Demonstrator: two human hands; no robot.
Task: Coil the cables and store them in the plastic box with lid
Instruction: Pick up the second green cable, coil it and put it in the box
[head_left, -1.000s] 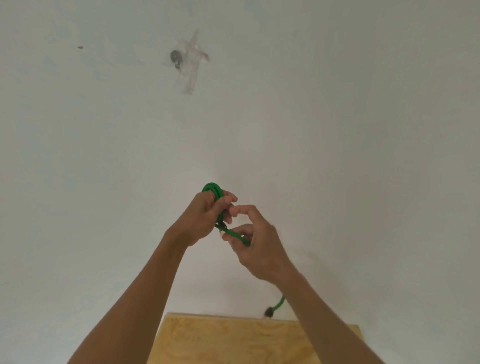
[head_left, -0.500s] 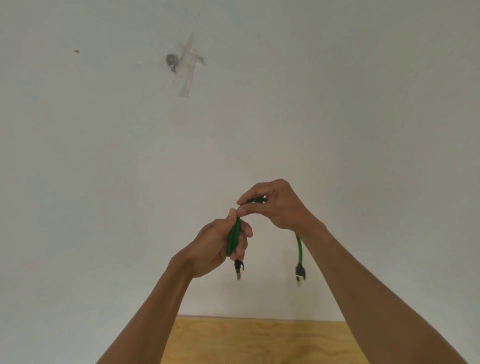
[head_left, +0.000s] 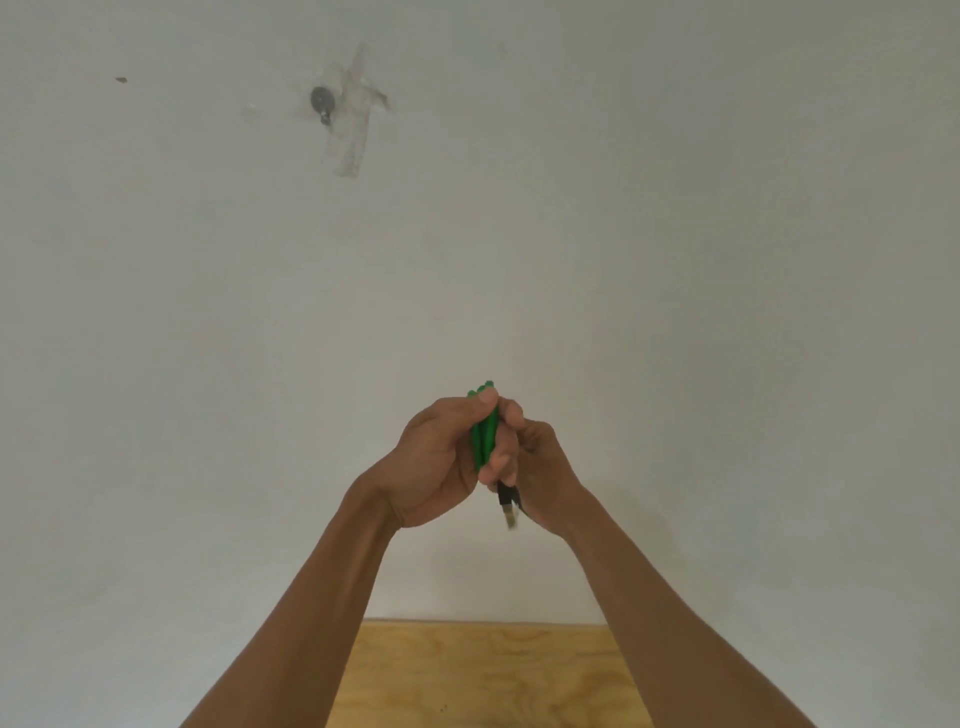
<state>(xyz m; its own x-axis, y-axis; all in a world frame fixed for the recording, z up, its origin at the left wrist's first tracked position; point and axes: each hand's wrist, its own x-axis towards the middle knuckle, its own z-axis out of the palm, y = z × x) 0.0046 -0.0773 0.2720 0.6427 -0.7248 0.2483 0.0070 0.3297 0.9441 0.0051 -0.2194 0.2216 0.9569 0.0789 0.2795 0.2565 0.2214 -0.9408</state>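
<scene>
Green, round-sheathed cable (head_left: 484, 439), folded into a tight bundle of parallel strands, is held upright in front of a plain white wall (head_left: 675, 260), above the far edge of a pale plywood table top (head_left: 483, 670). No container is seen in this view, so the bundle lies in none. The bundle is gripped by the left hand (head_left: 441, 462), whose thumb is pressed across the top loops and whose fingers are curled round the strands. The right hand (head_left: 545, 475) is pressed close against the left, just beyond the bundle; its fingers are curled, but what they grasp cannot be told, being hidden behind the left hand. Below the left fingers a black plug with a clear tip (head_left: 508, 506) hangs down. Both forearms are raised from the table top. High on the wall, well above the bundle, a small grey round fitting (head_left: 322, 101) is seen beside crossed strips of clear tape (head_left: 353, 130).
</scene>
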